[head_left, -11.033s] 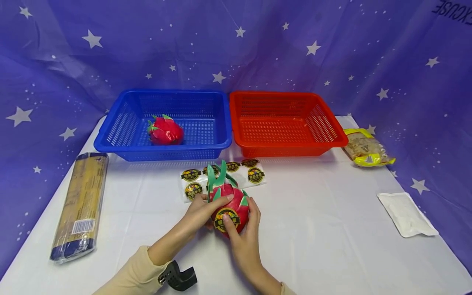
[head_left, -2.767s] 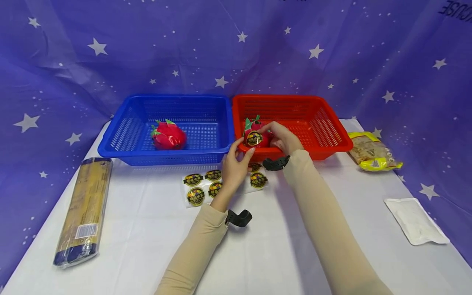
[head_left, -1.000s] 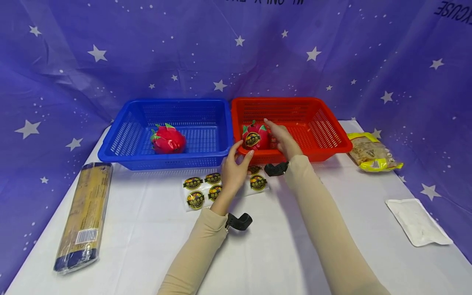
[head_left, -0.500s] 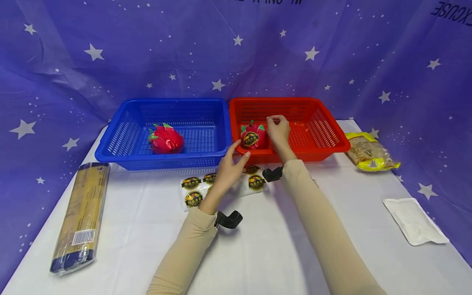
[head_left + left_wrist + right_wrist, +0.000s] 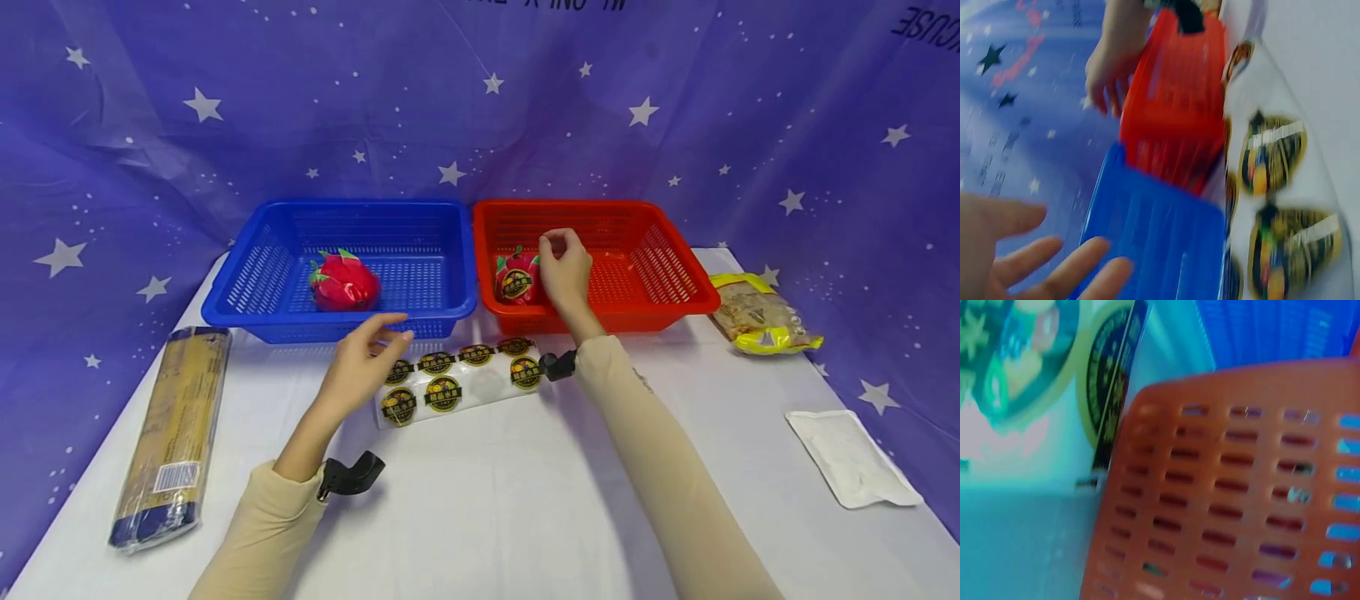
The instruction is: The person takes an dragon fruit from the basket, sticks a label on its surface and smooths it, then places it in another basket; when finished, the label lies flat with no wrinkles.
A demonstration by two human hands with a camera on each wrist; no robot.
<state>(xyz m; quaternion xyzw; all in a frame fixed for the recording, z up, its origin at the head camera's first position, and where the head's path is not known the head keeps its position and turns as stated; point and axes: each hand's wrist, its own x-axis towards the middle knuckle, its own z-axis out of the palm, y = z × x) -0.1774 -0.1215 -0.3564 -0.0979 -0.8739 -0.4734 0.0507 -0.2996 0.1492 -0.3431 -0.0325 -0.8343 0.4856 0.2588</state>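
In the head view my left hand (image 5: 360, 367) hovers in front of the blue basket (image 5: 360, 321), near the left end of a sheet of round fruit stickers (image 5: 480, 387). Its fingers are spread and lightly bent, holding nothing, as the left wrist view confirms. My right hand (image 5: 566, 267) hangs over the red basket (image 5: 600, 317), fingers loosely drooping with nothing between them. Just left of it, inside that basket, sits a dragon fruit (image 5: 517, 265) with a black and gold sticker (image 5: 516, 284) facing me. Another dragon fruit (image 5: 345, 283), its visible side without a sticker, lies in the blue basket.
A long tan package with blue ends (image 5: 172, 433) lies at the table's left. On the right are a yellow-edged clear food bag (image 5: 761, 312) and a flat white packet (image 5: 851, 458). A purple star-patterned cloth (image 5: 480, 100) hangs behind the baskets.
Both hands held the stickered dragon fruit over the table earlier; it now sits in the red basket, released. My left hand has since drawn back leftward, uncovering the sticker sheet.
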